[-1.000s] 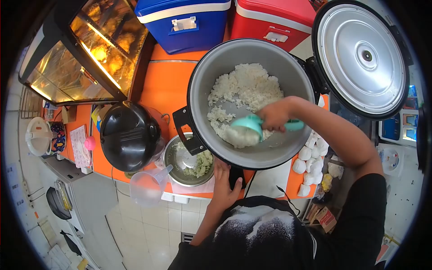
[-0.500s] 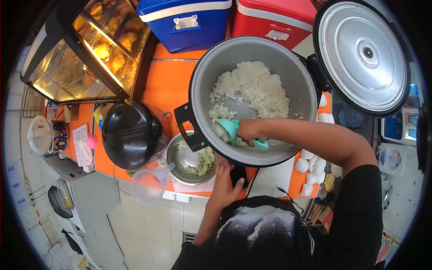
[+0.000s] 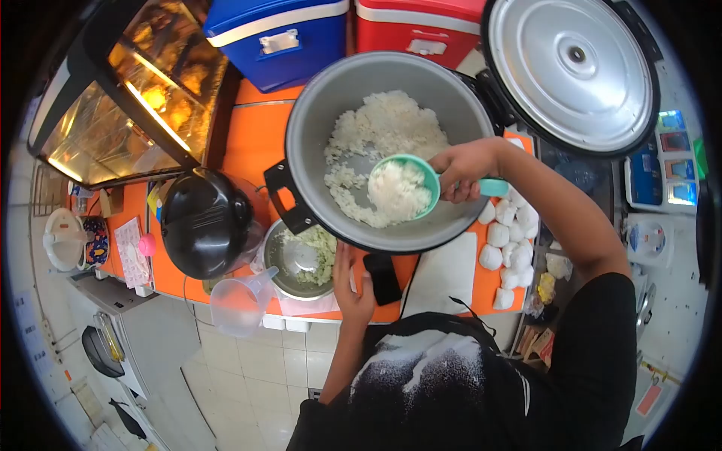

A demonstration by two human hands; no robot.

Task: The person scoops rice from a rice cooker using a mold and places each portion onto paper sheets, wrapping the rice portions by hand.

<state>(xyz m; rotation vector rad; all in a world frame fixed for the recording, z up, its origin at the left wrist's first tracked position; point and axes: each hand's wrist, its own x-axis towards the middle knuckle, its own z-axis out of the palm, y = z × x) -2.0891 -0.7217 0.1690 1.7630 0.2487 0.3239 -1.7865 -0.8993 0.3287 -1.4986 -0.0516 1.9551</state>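
Note:
My right hand (image 3: 468, 171) grips the handle of a mint-green scoop (image 3: 432, 183), which is heaped with white rice. The scoop is raised above a large grey rice cooker pot (image 3: 316, 124) with an open lid (image 3: 571, 64). More cooked rice (image 3: 391, 124) lies in the pot, with some bare bottom showing. My left hand (image 3: 353, 289) has its fingers stretched out and thumb apart, by the pot's near outer side; whether it touches the pot I cannot tell. Just left of it sits a metal bowl (image 3: 289, 284) with pale greenish rice along one side.
A black phone-like slab (image 3: 383, 278) and white sheet (image 3: 447, 274) lie near the front edge. Several white wrapped bundles (image 3: 508, 237) sit at right. Leftward are a black-lidded cooker (image 3: 207, 222), clear plastic jug (image 3: 239, 304) and lit food warmer (image 3: 143, 98). Blue (image 3: 278, 37) and red coolers (image 3: 421, 30) stand behind.
My right hand has lifted the scoop from low in the pot, and it now holds a full mound of rice. My left hand stays by the pot. The whole view has shifted slightly.

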